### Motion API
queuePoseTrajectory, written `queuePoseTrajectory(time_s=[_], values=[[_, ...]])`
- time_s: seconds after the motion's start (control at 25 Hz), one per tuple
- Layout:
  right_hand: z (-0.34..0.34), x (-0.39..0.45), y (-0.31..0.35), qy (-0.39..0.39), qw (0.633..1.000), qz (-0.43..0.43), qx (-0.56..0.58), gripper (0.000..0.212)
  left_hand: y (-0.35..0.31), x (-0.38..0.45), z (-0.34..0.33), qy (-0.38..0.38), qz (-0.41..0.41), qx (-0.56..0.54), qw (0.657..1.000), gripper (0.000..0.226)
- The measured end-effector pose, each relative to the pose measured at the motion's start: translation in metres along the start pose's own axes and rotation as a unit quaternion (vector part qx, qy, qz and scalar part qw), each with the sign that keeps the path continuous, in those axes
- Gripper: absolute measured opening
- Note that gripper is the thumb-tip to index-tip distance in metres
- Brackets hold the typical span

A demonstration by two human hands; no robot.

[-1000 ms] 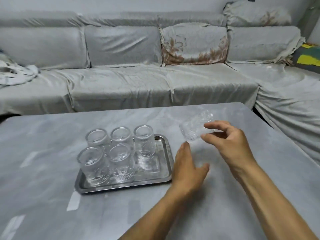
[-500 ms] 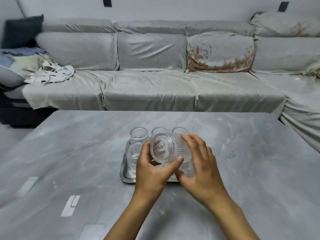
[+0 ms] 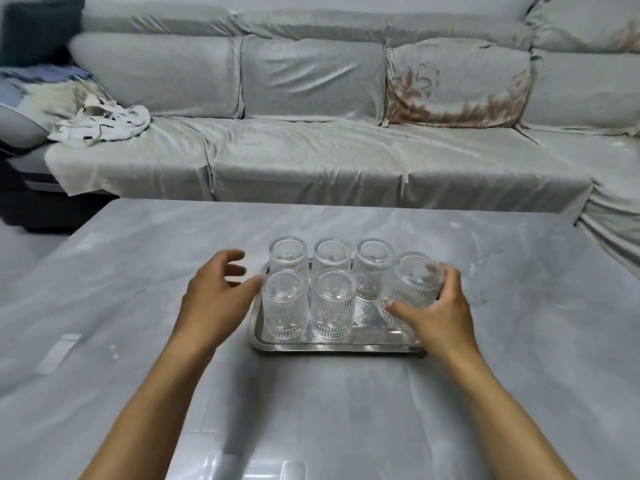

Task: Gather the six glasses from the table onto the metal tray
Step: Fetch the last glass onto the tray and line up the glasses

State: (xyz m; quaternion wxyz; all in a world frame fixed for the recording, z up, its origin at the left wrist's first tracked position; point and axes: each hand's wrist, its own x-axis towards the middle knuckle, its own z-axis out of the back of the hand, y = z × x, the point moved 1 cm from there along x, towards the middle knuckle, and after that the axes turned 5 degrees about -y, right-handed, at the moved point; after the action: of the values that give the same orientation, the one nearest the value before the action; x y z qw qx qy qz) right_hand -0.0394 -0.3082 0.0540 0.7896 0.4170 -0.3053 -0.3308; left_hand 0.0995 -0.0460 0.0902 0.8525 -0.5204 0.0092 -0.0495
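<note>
While the person is leaning over the grey table, the left hand is hovering just beside the left edge of the metal tray, its fingers spread loose and gripping nothing, the fingertips close to the near-left glass but, as far as I can tell, not touching it. Moving right, five glasses are standing upside down on the tray, three in the back row and two in front, leaving the near-right corner as the one free spot. Further right, the right hand is wrapping the sixth glass, thumb pressing on its near side and fingers curling round the far side. That glass is tilting, its base leaning up and away to the right and its mouth pointing down toward the open corner, so its long axis is not yet upright. It looks to be right over that gap, perhaps touching the tray already; the hand is hiding the rim. The coming move seems to depend on straightening the glass and lowering it without knocking its neighbours.
</note>
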Motion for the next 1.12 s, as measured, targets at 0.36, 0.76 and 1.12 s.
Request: queuePoseTrajectory(time_s=[0.36, 0.76, 1.12], values=[[-0.025, -0.002, -0.029, 0.036, 0.999, -0.029, -0.005, 0.086, 0.037, 0.009, -0.032, 0.104, 0.076, 0.193, 0.973, 0.066], [-0.029, -0.003, -0.028, 0.056, 0.998, -0.003, -0.02, 0.087, 0.044, 0.011, -0.038, 0.098, 0.042, 0.179, 0.978, 0.039], [-0.034, -0.007, -0.029, 0.075, 0.995, 0.011, -0.067, 0.093, 0.042, 0.009, -0.038, 0.089, 0.027, 0.181, 0.979, 0.043]])
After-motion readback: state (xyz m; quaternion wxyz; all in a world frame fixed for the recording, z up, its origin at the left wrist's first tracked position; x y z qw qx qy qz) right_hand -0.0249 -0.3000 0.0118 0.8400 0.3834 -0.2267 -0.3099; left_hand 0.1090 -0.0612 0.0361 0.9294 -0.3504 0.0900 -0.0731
